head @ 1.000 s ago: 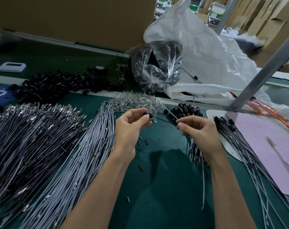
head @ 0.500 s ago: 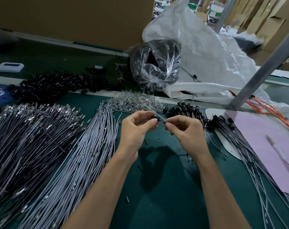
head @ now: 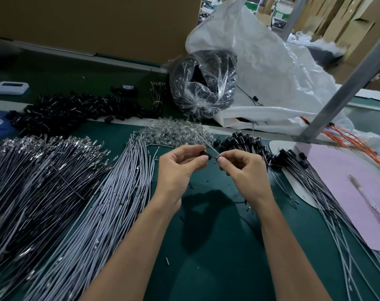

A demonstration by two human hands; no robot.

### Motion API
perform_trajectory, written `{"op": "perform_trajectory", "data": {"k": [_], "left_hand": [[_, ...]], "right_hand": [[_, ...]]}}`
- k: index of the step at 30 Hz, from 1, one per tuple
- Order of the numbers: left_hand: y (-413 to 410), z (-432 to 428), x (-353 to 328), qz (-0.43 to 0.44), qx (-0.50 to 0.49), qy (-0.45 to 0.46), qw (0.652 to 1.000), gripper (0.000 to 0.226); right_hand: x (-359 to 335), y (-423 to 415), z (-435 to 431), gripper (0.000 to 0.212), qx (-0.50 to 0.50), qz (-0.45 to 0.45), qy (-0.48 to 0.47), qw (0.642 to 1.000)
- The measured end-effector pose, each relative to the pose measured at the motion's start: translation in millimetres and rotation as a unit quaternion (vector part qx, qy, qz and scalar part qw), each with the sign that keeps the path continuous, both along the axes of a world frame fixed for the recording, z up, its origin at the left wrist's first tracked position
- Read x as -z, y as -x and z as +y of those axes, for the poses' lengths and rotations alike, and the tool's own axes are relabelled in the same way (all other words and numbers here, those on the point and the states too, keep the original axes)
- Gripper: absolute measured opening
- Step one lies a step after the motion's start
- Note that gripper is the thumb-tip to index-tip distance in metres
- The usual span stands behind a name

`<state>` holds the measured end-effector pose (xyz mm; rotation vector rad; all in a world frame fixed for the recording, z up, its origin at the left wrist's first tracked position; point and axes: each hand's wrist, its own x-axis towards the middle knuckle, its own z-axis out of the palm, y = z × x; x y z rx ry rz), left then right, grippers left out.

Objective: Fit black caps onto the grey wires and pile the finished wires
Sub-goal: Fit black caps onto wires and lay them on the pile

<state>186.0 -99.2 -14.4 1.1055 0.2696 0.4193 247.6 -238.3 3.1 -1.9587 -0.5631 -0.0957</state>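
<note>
Two hands [head: 177, 168] [head: 246, 170], black cap [head: 204, 153], grey wire [head: 206, 144].

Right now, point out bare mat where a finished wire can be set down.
Bare green mat lies in the near middle, bordered by the grey wires at left and the capped wires at right; only small scraps there. Both flanks and the far edge are crowded.

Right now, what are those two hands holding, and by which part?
The left hand pinches a small black cap between thumb and forefinger. The right hand pinches a thin grey wire near the end that faces the cap.
</note>
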Motion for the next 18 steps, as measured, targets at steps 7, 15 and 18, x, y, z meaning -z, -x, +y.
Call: {"op": "perform_trajectory", "data": {"k": [7, 15, 18], "left_hand": [[-1.2, -2.5, 3.0, 0.000, -0.004, -0.045, 0.999, 0.026], [-1.9, -3.6, 4.5, -0.001, -0.009, -0.077, 0.997, 0.029], [-1.9, -4.1, 5.6, 0.001, -0.005, -0.061, 0.998, 0.027]], "right_hand": [[3.1, -0.7, 0.1, 0.017, -0.016, -0.005, 0.021, 1.000], [3.1, 2.7, 3.7, 0.025, -0.025, 0.000, -0.002, 1.000], [4.0, 3.0, 5.1, 0.020, -0.019, 0.020, -0.037, 0.999]]}}
